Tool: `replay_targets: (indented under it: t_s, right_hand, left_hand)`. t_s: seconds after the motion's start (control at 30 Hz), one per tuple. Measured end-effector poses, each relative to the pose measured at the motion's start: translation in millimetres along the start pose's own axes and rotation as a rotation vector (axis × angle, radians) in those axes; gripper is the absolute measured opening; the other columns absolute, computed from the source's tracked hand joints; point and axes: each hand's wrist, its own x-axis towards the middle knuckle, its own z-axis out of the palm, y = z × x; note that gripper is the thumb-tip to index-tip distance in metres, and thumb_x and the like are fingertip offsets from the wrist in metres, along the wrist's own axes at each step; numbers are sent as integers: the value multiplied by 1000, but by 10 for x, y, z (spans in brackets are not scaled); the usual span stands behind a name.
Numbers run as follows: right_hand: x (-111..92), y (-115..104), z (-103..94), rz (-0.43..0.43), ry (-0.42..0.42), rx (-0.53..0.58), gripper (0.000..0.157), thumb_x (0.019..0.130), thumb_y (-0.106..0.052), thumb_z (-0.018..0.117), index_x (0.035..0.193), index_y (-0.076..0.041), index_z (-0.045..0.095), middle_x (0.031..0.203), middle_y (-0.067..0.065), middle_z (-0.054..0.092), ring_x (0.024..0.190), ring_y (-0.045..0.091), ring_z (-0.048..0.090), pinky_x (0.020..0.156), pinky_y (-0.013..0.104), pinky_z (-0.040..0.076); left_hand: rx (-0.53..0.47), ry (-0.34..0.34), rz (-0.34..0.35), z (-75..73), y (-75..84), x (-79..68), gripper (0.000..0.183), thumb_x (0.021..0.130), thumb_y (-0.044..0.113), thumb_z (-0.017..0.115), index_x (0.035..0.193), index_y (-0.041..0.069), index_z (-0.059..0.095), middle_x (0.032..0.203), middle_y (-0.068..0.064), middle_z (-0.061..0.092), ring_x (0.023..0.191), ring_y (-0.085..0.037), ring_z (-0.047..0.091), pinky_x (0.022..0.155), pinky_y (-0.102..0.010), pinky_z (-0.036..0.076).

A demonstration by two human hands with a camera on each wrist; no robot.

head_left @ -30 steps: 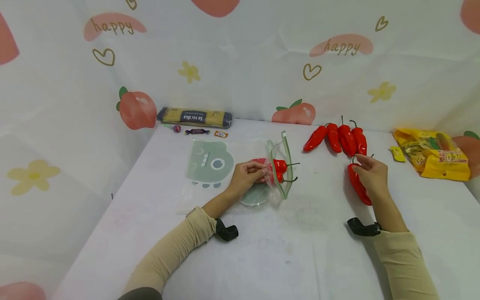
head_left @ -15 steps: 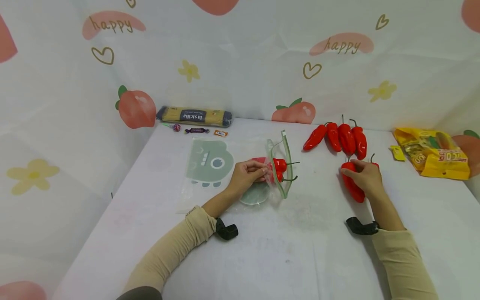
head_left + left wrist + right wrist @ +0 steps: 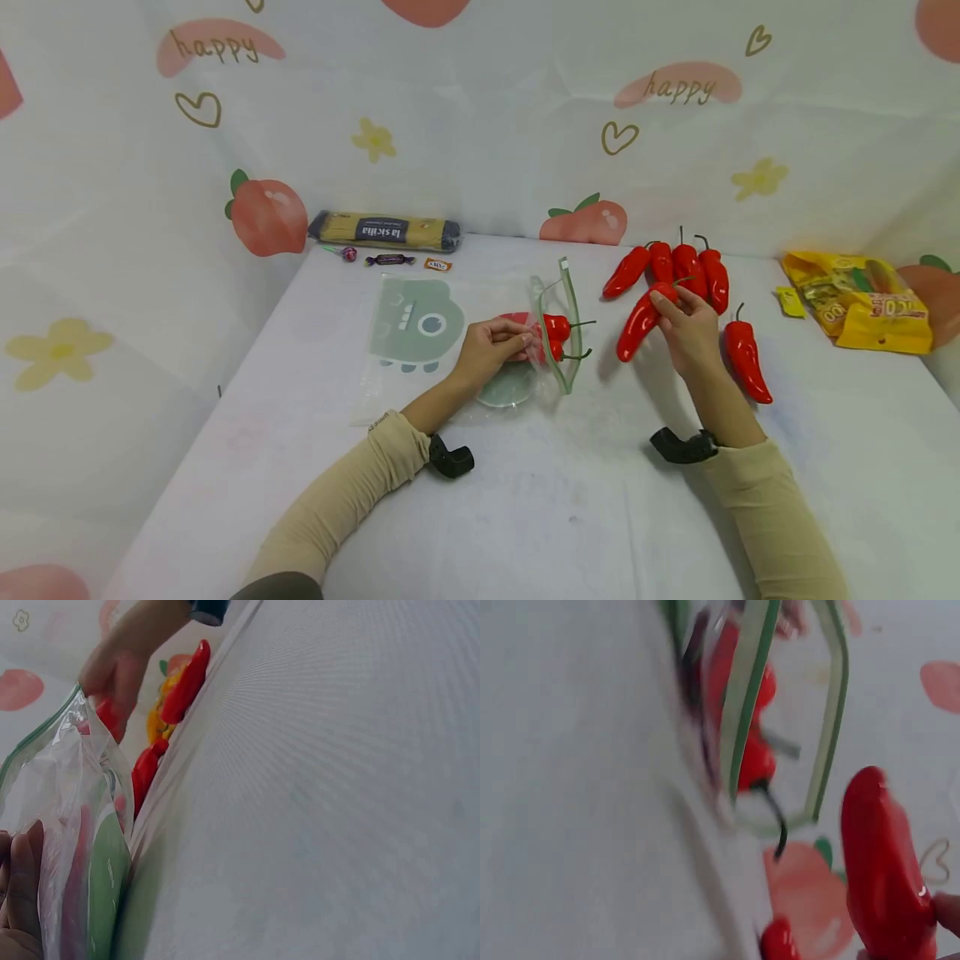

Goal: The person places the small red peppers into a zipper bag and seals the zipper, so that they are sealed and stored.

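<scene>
My left hand pinches the upper side of a clear zip bag with a green dinosaur print, near its mouth. The bag's green-edged mouth gapes toward the right. Inside lie red peppers, two of their stems poking out through the opening. My right hand pinches another red pepper near its stem end, its tip slanting down and left. In the right wrist view this held pepper is right of the bag mouth, apart from it. A single red pepper lies right of my right wrist.
Several red peppers lie in a row at the back. A yellow candy bag and small yellow packet lie far right. Back left are a spaghetti pack, a lollipop and two wrapped candies.
My right hand has picked up one of the two peppers near it and carried it left toward the bag; the other stays on the table. My left hand keeps its hold on the bag.
</scene>
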Motion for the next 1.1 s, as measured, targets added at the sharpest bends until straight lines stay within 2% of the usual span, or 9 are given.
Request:
replay_targets:
  t_s: [0.1, 0.23, 0.37, 0.5, 0.67, 0.77, 0.9, 0.97, 1.1]
  right_hand:
    - [38, 30, 235, -43, 25, 186, 78, 78, -16, 71, 143, -15, 28, 116, -5, 40, 122, 12, 40, 105, 25, 36]
    - [116, 168, 479, -134, 69, 248, 59, 81, -5, 66, 130, -9, 33, 116, -1, 38, 122, 18, 41, 104, 28, 38]
    - [138, 349, 628, -84, 73, 123, 43, 84, -7, 64, 117, -12, 38, 111, -2, 40, 113, 16, 47, 102, 28, 41]
    - [138, 492, 665, -44, -27, -83, 27, 88, -15, 60, 111, -9, 49, 103, -4, 46, 97, 10, 52, 102, 26, 43]
    - [136, 566, 603, -137, -217, -497, 36, 92, -23, 55, 122, -3, 55, 102, -4, 58, 91, 7, 52, 86, 15, 49]
    - [137, 552, 540, -193, -278, -596, 40, 93, -26, 53, 126, -2, 52, 116, 6, 60, 100, 11, 53, 89, 18, 49]
    - [144, 468, 369, -233, -262, -601, 44, 93, -28, 53, 131, -6, 49, 128, 11, 55, 106, 7, 54, 96, 19, 45]
    - [139, 399, 230, -260, -243, -570, 46, 92, -28, 54, 133, -6, 47, 124, 3, 58, 104, 1, 53, 92, 12, 45]
    - [99, 217, -119, -287, -200, -372, 48, 89, -25, 59, 133, -11, 48, 105, -16, 64, 98, -4, 56, 80, 4, 46]
  left_hand:
    - [3, -1, -11, 0, 3, -3, 21, 85, -4, 59, 101, -17, 57, 75, 7, 68, 65, -4, 65, 61, -19, 56]
    - [11, -7, -21, 5, -10, -1, 22, 85, -3, 59, 102, -17, 58, 76, 6, 68, 64, -4, 65, 61, -19, 56]
    - [10, -9, -11, 6, -16, -3, 22, 85, -3, 60, 101, -17, 58, 78, 4, 69, 65, -5, 65, 61, -20, 56]
    - [-1, -18, 10, 4, -14, -4, 22, 84, -3, 60, 101, -17, 58, 82, 1, 70, 67, -5, 66, 62, -21, 57]
    - [-7, -26, 12, 9, -5, -6, 21, 84, -4, 60, 100, -18, 58, 79, 2, 70, 68, -5, 66, 63, -21, 57]
    - [5, -23, 2, 16, 3, -8, 21, 85, -3, 59, 101, -17, 58, 79, 4, 70, 68, -4, 66, 64, -20, 56]
    - [9, -15, -11, 25, 10, -14, 22, 85, -2, 59, 102, -16, 58, 80, 5, 70, 68, -3, 66, 63, -19, 56]
    - [5, -13, -15, 28, 12, -17, 22, 85, -2, 59, 102, -16, 58, 80, 4, 70, 68, -3, 66, 63, -19, 56]
    - [19, -11, -23, 25, 14, -19, 22, 86, -1, 60, 103, -14, 59, 85, 0, 71, 70, -3, 67, 64, -19, 56]
